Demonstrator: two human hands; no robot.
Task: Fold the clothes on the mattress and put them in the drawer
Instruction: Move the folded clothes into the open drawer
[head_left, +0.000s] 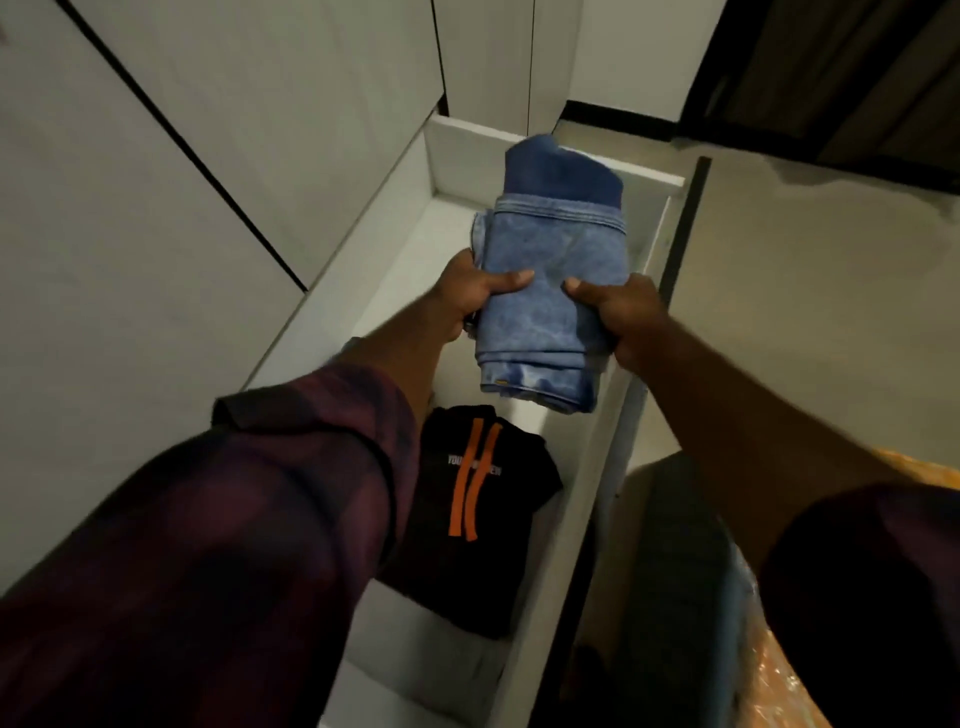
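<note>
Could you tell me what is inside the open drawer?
A folded black garment with orange stripes lies in the drawer. The left hand and right hand hold folded blue jeans over its far end, hiding the floor beneath.

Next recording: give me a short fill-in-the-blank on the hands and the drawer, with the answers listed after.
1. The left hand and right hand grip folded ____ jeans.
2. The black shirt lying in the drawer has ____ stripes.
3. The drawer stands ____.
Missing words: blue; orange; open.
</note>
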